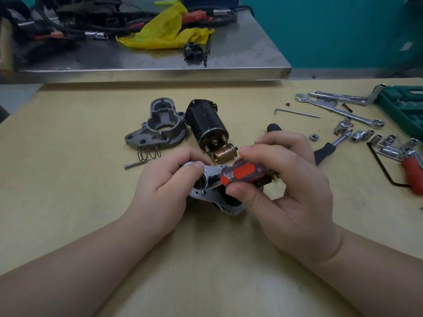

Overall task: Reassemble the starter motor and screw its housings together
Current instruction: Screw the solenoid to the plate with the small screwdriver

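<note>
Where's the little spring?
In the head view, the spring lies on the wooden table, left of middle, against the grey housing, just above a loose bolt.

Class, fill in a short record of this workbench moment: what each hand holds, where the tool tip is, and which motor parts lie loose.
left hand: grips the silver housing
right hand: pinches a red-handled screwdriver
tool tip: at a screw on the housing flange
loose parts: grey end housing, black motor body, spring, long bolt
surface: tan table

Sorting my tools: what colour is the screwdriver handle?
Translucent grey with orange-red panels, on the screwdriver in the right hand; head view.
</note>
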